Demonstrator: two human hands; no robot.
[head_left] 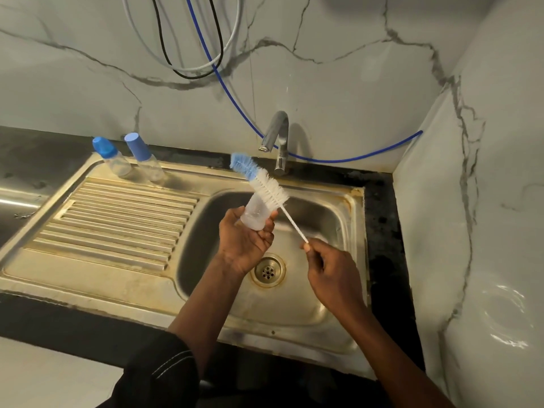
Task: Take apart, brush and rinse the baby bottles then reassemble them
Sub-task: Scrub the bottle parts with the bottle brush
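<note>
Fingers (269, 228) of the left hand (244, 245) curl round a clear bottle (253, 214), with the thumb on the other side of it. The bottle has no cap on and stands almost upright in the hand, leaning a little.

The right hand (329, 269) pinches the thin white end of a brush (266, 185) between its fingertips. The brush makes a long slanted line. It goes from those fingertips up and to the left, past the top of the bottle. Its blue tip points up and away from the person. The white bristles lie against the bottle's top edge and look to be outside it.

Both hands are over the bowl of the sink (350, 201). The drain (268, 270) is just below, between the two wrists. The tap (278, 136) is past the brush tip, a little to the right. Far to the left of the left fingers, at the back of the ridged tray (117, 219), two more bottles (117, 163) with blue caps stand side by side.
</note>
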